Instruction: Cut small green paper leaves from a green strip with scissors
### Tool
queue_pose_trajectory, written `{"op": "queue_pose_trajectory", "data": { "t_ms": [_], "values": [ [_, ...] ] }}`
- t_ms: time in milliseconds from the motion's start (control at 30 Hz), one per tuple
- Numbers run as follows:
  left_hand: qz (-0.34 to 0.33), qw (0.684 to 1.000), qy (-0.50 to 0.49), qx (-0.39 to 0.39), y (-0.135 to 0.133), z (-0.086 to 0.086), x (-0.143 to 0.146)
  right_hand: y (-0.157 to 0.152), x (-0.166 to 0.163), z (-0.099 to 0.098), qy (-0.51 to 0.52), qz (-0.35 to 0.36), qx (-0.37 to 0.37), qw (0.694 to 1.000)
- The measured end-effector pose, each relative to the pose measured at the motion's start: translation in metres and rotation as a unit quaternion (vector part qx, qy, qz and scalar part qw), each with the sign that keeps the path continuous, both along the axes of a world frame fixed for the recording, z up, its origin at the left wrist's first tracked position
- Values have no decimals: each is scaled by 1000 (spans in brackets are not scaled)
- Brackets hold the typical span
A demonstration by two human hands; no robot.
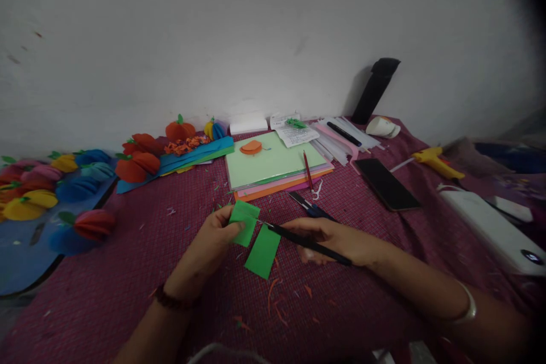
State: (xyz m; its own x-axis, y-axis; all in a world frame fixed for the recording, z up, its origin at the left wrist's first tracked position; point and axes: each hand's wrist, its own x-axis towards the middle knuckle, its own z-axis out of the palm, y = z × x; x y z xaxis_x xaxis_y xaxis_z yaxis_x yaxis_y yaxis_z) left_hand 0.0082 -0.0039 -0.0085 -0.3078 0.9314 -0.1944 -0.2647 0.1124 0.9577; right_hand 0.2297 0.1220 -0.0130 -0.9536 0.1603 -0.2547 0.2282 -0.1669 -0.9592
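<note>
At the centre of the frame, our left hand (215, 235) is pinching a small green paper piece (248, 232) between its fingers, while our right hand's (330, 239) fingers are gripping a black-handled cutting tool (307, 244), its tip seemingly meeting the paper's right edge. With the left thumb sitting near, a slip could be nicking it; unsupported paper could be bending, tearing crookedly. Just below, a second green piece (262, 255) is lying within the tool's reach, risking snagging.

A dark reddish bracelet (173, 298) circles the person's left wrist (184, 280); a pale, shiny bangle (471, 305) rings the bare right forearm (416, 281).
</note>
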Motion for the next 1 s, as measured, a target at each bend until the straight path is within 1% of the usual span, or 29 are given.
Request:
{"op": "queue_pose_trajectory", "data": {
  "t_ms": [100, 300, 467, 567, 733, 800, 933, 1000],
  "values": [
    [2, 1000, 0, -2, 1, 1, 1, 0, 0, 0, 0, -1, 9, 1000],
    [3, 1000, -11, 2, 2, 4, 2, -1, 0, -1, 38, 13, 25, 999],
    [-5, 1000, -6, 3, 1, 2, 1, -2, 1, 3, 64, 22, 53, 996],
    [1, 1000, -9, 3, 1, 3, 2, -3, 0, 6, 76, 19, 62, 995],
    [-3, 1000, -21, 1, 1, 2, 1, -3, -1, 6, 65, 9, 62, 996],
    [-4, 1000, -25, 1, 0, 0, 0, -3, -1, 5, 39, 3, 49, 998],
    [-11, 999, -29, -8, -1, -4, -4, -2, 0, 5, -6, -13, -24, 1000],
    [-12, 999, -30, -12, -2, -5, -5, -2, 0, 6, -11, -28, -41, 999]
  ]
}}
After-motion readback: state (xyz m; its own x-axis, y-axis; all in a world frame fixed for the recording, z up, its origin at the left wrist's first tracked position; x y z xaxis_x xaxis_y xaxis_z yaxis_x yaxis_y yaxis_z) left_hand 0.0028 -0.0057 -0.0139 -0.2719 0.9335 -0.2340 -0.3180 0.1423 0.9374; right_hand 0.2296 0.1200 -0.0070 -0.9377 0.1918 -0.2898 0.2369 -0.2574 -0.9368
